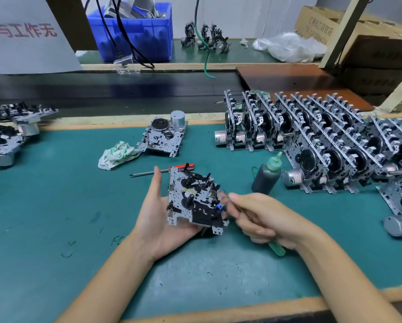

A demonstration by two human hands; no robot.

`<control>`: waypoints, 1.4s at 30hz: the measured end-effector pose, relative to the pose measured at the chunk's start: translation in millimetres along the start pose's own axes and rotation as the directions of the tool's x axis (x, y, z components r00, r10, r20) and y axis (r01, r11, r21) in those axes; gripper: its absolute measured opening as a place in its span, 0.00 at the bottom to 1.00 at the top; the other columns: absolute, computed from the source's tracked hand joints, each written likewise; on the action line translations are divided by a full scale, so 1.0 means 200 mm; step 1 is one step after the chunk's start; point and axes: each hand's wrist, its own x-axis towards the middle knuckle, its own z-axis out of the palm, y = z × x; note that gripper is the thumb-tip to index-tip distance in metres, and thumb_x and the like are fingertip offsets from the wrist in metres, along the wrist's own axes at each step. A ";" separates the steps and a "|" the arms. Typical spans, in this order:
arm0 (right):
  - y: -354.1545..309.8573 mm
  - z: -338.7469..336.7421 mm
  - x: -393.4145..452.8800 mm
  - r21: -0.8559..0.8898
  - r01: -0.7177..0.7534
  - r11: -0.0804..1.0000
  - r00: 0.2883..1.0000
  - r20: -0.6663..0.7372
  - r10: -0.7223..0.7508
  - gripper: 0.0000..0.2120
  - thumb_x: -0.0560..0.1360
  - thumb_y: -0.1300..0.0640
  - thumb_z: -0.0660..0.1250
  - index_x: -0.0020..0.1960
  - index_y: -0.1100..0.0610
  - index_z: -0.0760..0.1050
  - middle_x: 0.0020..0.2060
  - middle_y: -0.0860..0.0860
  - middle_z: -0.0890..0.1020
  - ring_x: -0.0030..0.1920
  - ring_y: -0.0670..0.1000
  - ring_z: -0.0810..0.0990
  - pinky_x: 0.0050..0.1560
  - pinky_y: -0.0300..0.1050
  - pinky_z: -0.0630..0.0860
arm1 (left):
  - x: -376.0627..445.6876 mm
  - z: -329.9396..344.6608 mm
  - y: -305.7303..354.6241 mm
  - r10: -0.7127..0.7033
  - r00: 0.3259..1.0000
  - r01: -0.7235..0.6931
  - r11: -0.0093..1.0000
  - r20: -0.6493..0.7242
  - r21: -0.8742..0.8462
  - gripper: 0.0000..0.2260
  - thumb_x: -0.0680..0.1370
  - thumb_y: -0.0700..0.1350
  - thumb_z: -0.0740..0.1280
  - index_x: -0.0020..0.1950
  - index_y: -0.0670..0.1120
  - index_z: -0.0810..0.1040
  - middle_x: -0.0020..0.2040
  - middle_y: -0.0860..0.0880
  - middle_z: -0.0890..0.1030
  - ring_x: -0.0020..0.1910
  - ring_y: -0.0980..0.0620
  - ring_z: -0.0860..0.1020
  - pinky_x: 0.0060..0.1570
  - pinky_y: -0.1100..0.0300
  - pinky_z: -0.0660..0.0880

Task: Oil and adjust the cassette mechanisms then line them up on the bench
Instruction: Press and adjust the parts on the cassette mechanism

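My left hand [158,220] cradles a grey metal cassette mechanism [193,199] from below, tilted face-up over the green mat, with the thumb up along its left edge. My right hand [260,217] grips a thin tool with a green handle [276,249]; its tip touches the mechanism's right side near a small blue part. A dark oil bottle [266,176] with a green nozzle stands just right of the mechanism. Rows of upright mechanisms [311,136] stand lined up at the right. Another mechanism [163,136] lies flat further back.
A red-handled screwdriver [158,171] lies behind the held mechanism. A crumpled white-green cloth [117,155] sits at mid-left. Several mechanisms [11,131] are piled at the left edge. A blue crate [134,31], cables and cardboard boxes [370,50] stand behind the dark conveyor [116,89].
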 end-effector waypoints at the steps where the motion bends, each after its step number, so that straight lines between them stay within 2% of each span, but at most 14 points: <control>1: 0.01 -0.01 0.00 0.064 0.007 0.998 1.000 0.007 -0.007 0.15 0.80 0.50 0.56 0.38 0.57 0.67 0.19 0.50 0.65 0.16 0.43 0.52 0.19 0.30 0.53 | 0.00 0.00 0.00 0.003 1.000 -0.003 1.000 0.016 -0.018 0.43 0.71 0.73 0.54 0.63 0.36 0.76 0.64 0.35 0.76 0.60 0.40 0.78 0.58 0.45 0.76; 11: 0.00 -0.01 0.04 0.096 -0.044 0.994 0.998 -0.049 0.049 0.14 0.81 0.54 0.55 0.40 0.58 0.70 0.22 0.51 0.71 0.17 0.42 0.58 0.18 0.28 0.55 | 0.00 0.00 -0.02 0.045 0.999 -0.044 0.993 0.008 -0.113 0.41 0.72 0.70 0.56 0.60 0.33 0.78 0.63 0.34 0.76 0.61 0.38 0.77 0.57 0.43 0.76; 16: 0.03 0.01 0.07 -0.183 0.114 0.976 0.912 -0.371 -0.176 0.17 0.81 0.55 0.59 0.37 0.58 0.77 0.20 0.51 0.73 0.17 0.46 0.66 0.18 0.33 0.62 | 0.01 -0.02 -0.02 0.054 0.998 -0.055 0.993 -0.012 -0.106 0.41 0.72 0.71 0.56 0.61 0.34 0.77 0.64 0.33 0.75 0.63 0.36 0.75 0.61 0.40 0.72; 19: 0.06 0.03 0.09 -0.494 0.151 0.856 0.764 -0.491 -0.418 0.12 0.79 0.57 0.62 0.41 0.55 0.81 0.25 0.50 0.79 0.24 0.47 0.75 0.27 0.41 0.74 | 0.01 -0.04 0.00 0.062 0.998 -0.063 0.995 -0.014 -0.083 0.38 0.74 0.69 0.54 0.60 0.36 0.78 0.64 0.33 0.75 0.61 0.36 0.76 0.57 0.38 0.74; 22: 0.08 0.03 0.09 -0.809 0.102 0.578 0.581 -0.423 -0.695 0.09 0.78 0.58 0.64 0.50 0.57 0.83 0.33 0.51 0.84 0.34 0.52 0.81 0.38 0.49 0.77 | 0.01 -0.04 0.00 0.073 0.997 -0.072 0.996 0.007 -0.061 0.33 0.77 0.65 0.53 0.60 0.38 0.79 0.64 0.34 0.75 0.62 0.36 0.76 0.59 0.38 0.72; 26: 0.07 0.05 0.04 -0.931 0.238 0.278 0.169 -0.242 -0.955 0.09 0.77 0.60 0.62 0.49 0.60 0.81 0.36 0.52 0.82 0.35 0.51 0.76 0.38 0.46 0.74 | 0.00 -0.04 -0.01 0.053 0.996 -0.047 0.996 0.077 -0.080 0.31 0.79 0.62 0.53 0.63 0.38 0.78 0.66 0.33 0.73 0.65 0.36 0.73 0.62 0.40 0.70; 28: 0.06 0.06 0.02 -0.904 0.266 0.334 -0.034 -0.355 -0.934 0.08 0.75 0.60 0.65 0.53 0.59 0.75 0.43 0.53 0.78 0.42 0.51 0.73 0.43 0.45 0.71 | 0.00 -0.04 -0.01 0.040 0.995 -0.030 0.994 0.096 -0.101 0.30 0.79 0.62 0.53 0.64 0.38 0.76 0.67 0.33 0.72 0.66 0.35 0.72 0.64 0.39 0.69; 29: 0.06 0.05 0.02 -0.847 0.296 0.442 -0.065 -0.479 -0.875 0.14 0.73 0.61 0.68 0.57 0.58 0.71 0.48 0.53 0.75 0.45 0.51 0.72 0.46 0.45 0.70 | 0.00 -0.04 -0.01 0.035 0.994 -0.024 0.994 0.102 -0.106 0.30 0.80 0.61 0.53 0.66 0.38 0.75 0.67 0.32 0.71 0.67 0.35 0.71 0.65 0.39 0.68; 30: 0.06 0.04 0.03 -0.770 0.319 0.553 -0.028 -0.590 -0.807 0.20 0.71 0.62 0.70 0.60 0.57 0.67 0.53 0.53 0.72 0.49 0.52 0.72 0.49 0.46 0.70 | 0.00 -0.04 -0.01 0.030 0.993 -0.017 0.994 0.113 -0.110 0.30 0.80 0.61 0.53 0.67 0.39 0.74 0.68 0.32 0.70 0.67 0.35 0.70 0.66 0.39 0.67; 32: 0.07 0.01 0.03 -0.604 0.294 0.741 0.180 -0.727 -0.663 0.26 0.69 0.65 0.72 0.62 0.57 0.63 0.57 0.52 0.69 0.55 0.52 0.72 0.54 0.45 0.70 | -0.01 -0.04 -0.01 0.020 0.989 -0.003 0.993 0.145 -0.116 0.29 0.80 0.60 0.54 0.68 0.39 0.73 0.69 0.32 0.69 0.68 0.34 0.68 0.67 0.39 0.66; 34: 0.08 -0.03 0.05 -0.513 0.085 0.854 0.437 -0.751 -0.494 0.22 0.71 0.64 0.71 0.60 0.58 0.64 0.56 0.53 0.72 0.57 0.55 0.73 0.53 0.41 0.67 | -0.01 -0.04 -0.01 0.019 0.986 0.002 0.992 0.165 -0.128 0.28 0.79 0.59 0.57 0.69 0.39 0.71 0.69 0.32 0.68 0.68 0.33 0.68 0.66 0.38 0.67; 35: 0.09 -0.04 0.05 -0.520 -0.027 0.854 0.506 -0.744 -0.437 0.18 0.73 0.63 0.70 0.58 0.58 0.65 0.55 0.54 0.74 0.55 0.55 0.73 0.49 0.40 0.65 | -0.01 -0.04 -0.01 0.021 0.986 0.000 0.992 0.167 -0.125 0.28 0.78 0.59 0.58 0.70 0.39 0.71 0.69 0.31 0.68 0.68 0.33 0.69 0.65 0.37 0.67; 37: 0.10 -0.06 0.06 -0.550 -0.067 0.832 0.524 -0.729 -0.440 0.14 0.75 0.61 0.68 0.55 0.56 0.64 0.54 0.55 0.77 0.50 0.53 0.71 0.43 0.39 0.61 | 0.00 -0.04 -0.01 0.019 0.987 -0.003 0.995 0.162 -0.103 0.28 0.78 0.58 0.58 0.68 0.39 0.72 0.69 0.32 0.69 0.67 0.33 0.69 0.65 0.37 0.66; 42: 0.04 -0.03 0.03 -0.494 0.276 0.825 0.495 -0.662 -0.562 0.14 0.75 0.46 0.61 0.60 0.43 0.65 0.48 0.44 0.78 0.44 0.42 0.74 0.44 0.32 0.68 | 0.02 -0.06 -0.01 -0.010 0.989 0.022 0.997 0.149 -0.078 0.28 0.79 0.59 0.57 0.66 0.37 0.75 0.68 0.32 0.71 0.66 0.35 0.71 0.63 0.38 0.69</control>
